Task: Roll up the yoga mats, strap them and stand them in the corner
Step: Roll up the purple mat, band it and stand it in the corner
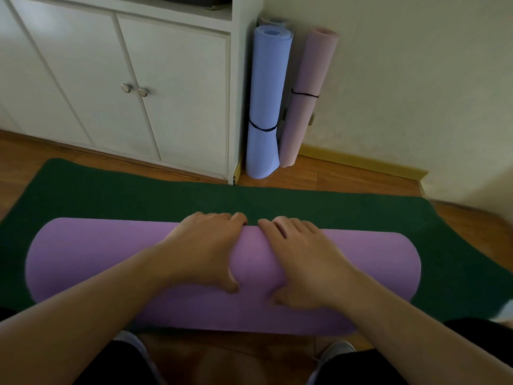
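Observation:
A purple yoga mat [97, 259] lies rolled into a thick roll across a flat dark green mat [138, 190] on the floor. My left hand [202, 245] and my right hand [302, 259] rest side by side on top of the roll's middle, fingers curled over its far edge, thumbs on the near side. In the corner stand two rolled mats: a blue mat [266, 101] with a black strap [262, 127] and a pink mat [308, 95] with a black strap [304, 93]. Behind the blue one, the top of a third roll shows.
A white cabinet [111, 87] with two knobbed doors stands at the back left, next to the corner. A cream wall [416, 79] with a yellow skirting board runs along the right. Wooden floor [319, 173] shows around the green mat. My knees and shoes are at the bottom edge.

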`<state>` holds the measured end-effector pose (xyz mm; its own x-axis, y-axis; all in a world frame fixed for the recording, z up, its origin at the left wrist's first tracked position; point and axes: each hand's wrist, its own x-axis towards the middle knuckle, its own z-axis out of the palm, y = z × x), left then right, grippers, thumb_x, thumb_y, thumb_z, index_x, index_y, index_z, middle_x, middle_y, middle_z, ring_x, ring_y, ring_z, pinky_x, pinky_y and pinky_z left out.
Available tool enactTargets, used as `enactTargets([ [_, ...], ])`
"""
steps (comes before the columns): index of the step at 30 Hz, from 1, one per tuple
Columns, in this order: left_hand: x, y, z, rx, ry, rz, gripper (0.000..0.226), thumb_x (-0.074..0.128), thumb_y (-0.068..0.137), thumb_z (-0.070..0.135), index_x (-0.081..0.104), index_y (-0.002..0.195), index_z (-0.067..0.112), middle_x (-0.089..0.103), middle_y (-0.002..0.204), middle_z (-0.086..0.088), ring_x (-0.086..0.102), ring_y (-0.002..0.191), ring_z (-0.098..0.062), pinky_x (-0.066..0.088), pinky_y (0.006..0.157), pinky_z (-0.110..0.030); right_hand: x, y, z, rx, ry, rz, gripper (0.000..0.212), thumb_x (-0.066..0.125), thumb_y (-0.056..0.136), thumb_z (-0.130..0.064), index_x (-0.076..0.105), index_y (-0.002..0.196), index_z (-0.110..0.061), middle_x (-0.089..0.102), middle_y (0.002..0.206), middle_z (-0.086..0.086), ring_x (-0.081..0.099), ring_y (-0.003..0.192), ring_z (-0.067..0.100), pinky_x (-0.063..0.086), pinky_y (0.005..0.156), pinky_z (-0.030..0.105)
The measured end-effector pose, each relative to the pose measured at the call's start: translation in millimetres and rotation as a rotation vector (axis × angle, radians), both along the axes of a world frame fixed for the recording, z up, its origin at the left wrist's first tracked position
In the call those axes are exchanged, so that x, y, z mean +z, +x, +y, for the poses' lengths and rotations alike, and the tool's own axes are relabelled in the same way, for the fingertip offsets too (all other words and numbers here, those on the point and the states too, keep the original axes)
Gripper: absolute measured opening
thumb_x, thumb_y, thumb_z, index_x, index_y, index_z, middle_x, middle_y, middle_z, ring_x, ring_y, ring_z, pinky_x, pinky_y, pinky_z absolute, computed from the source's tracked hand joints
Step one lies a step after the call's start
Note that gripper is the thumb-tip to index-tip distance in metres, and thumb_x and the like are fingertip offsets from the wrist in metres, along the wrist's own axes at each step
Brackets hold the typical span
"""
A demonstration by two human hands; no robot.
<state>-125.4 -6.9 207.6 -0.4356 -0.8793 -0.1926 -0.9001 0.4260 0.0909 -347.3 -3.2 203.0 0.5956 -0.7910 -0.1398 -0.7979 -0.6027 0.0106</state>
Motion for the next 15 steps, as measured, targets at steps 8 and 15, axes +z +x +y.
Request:
enactTargets([
  [8,-4.4,-4.5,8.6,-0.042,-0.081,-0.047,0.116,0.076,0.053,0.08,0.031,0.148,0.031,0.046,0.138,0.008,0.053,0.121,-0.018,0.046,0.105,-0.04,5.5,-2.7,-8.3,-0.04,0.01,-0.056,0.103,0.081,0.06,-0.073,0.04,0.143,-0.029,0.058,0.129,-0.004,0.059,0.112,0.022,0.051,0.093,0.039],
  [15,-7.7,-7.6,3.1,-0.046,-0.093,0.004,0.1,0.077,0.056,0.072,0.042,0.139,0.03,0.056,0.129,0.009,0.059,0.111,-0.018,0.049,0.095,-0.039,1.9,-4.8,-0.8,-0.038,0.024,-0.049,0.119,0.079,0.063,-0.075,0.021,0.155,-0.029,0.047,0.137,-0.002,0.051,0.121,0.023,0.045,0.104,0.04],
])
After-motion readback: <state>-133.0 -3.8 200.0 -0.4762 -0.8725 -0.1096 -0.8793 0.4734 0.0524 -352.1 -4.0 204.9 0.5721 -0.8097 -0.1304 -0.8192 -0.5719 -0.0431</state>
